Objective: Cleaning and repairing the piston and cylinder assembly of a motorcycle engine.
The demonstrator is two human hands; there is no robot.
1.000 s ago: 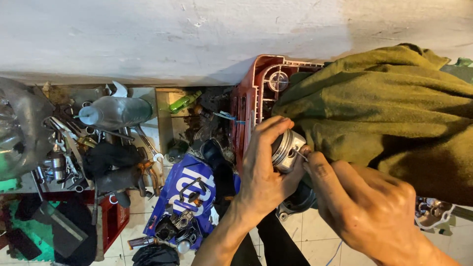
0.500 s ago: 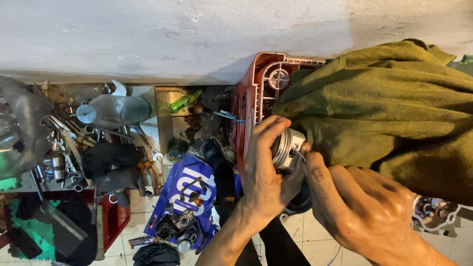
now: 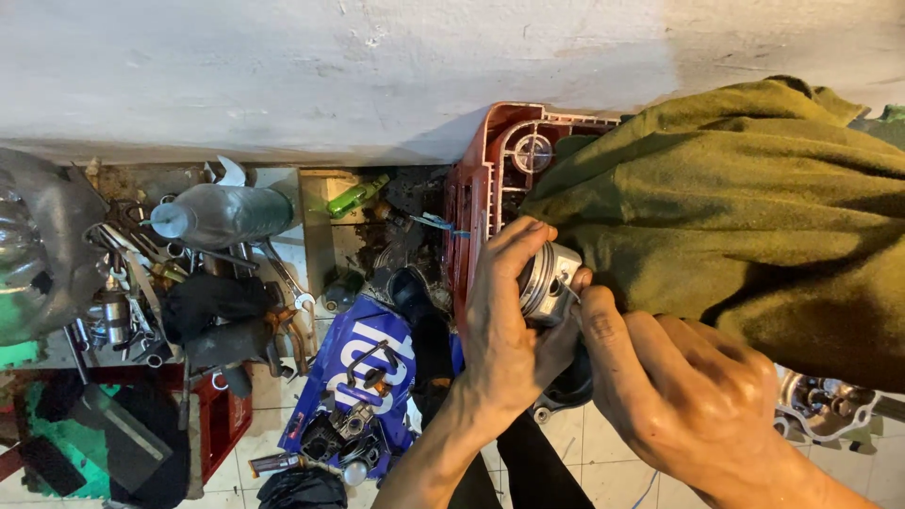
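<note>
While we look down from the head view, our left hand (image 3: pixel 509 330) wraps its fingers around a metal piston (image 3: pixel 550 279), just before the red crate (image 3: pixel 481 188). Our right hand (image 3: pixel 688 377) pinches the piston's edge with its fingertips, below the olive cloth (image 3: pixel 754 207).

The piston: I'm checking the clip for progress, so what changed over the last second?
Little changed. The right hand shifted slightly left, its fingertips closing in on the end of the metal piston. The left hand kept its grip around the piston. The olive cloth, red crate and tool clutter stayed put.
</note>
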